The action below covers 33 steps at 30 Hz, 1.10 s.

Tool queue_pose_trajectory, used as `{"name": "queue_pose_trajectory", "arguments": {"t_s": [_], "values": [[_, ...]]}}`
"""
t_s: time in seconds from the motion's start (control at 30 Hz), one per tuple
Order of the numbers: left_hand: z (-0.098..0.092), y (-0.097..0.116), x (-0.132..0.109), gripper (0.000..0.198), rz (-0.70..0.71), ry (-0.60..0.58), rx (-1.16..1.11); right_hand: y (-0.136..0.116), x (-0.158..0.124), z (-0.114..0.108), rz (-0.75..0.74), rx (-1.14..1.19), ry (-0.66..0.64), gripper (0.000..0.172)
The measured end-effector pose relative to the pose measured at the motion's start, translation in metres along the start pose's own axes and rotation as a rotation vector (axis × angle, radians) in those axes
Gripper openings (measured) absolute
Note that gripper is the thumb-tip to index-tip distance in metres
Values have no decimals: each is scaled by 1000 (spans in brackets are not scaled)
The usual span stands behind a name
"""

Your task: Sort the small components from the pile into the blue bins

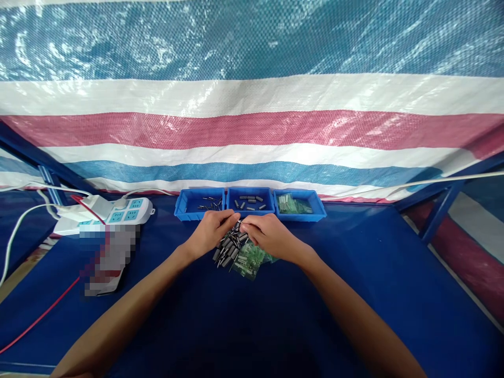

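Left hand and right hand fingers pinched closed, contents unclear; a knuckle bump could spill dark-grey cylindrical pieces into adjoining flat green pieces.

Bins are blue, packets green, sheeting striped red-white-blue.

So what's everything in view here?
Bins: three, blue, table back
Small parts: many, dark and grey, centre, left and middle bins
Green pieces: several, green, centre, right bin
Power strip: one, white, left
Plugs: several, white, on strip
Pixelated item: one, colour unclear, left
Red cable: one, left
White cables: several, both sides
Striped sheet: one, multicoloured, behind
Table: one, blue, below
Frame bars: several, blue, sides
Left hand: one, bare, centre
Right hand: one, bare, centre
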<state>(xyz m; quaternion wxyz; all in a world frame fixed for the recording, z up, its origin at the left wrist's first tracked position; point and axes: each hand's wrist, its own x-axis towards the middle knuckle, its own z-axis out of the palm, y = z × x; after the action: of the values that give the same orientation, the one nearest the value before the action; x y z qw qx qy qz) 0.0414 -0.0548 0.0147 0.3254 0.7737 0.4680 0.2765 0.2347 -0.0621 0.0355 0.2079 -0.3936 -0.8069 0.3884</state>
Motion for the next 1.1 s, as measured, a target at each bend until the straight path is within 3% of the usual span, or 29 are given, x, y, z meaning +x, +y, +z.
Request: {"name": "queue_pose_trajectory", "arguments": {"t_s": [0.2,0.33,0.47,0.63,0.8,0.97,1.1], "values": [[-4,2,-1,45,-36,-127,-162,-1,-2,-2,59,300,-22,33],[-3,6,-2,42,-22,-144,-226,12,2,0,26,570,-44,38],[0,10,-4,38,44,-115,-151,25,7,-1,38,738,-53,42],[1,11,-4,33,78,26,-28,29,10,0,41,687,-106,41],[0,4,-2,28,132,136,-86,17,5,0,74,498,-227,40],[-2,-5,1,26,132,20,-230,4,-1,-2,94,286,-261,37],[-6,-7,2,22,148,-15,-309,-1,-3,-3,109,540,-291,38]]}}
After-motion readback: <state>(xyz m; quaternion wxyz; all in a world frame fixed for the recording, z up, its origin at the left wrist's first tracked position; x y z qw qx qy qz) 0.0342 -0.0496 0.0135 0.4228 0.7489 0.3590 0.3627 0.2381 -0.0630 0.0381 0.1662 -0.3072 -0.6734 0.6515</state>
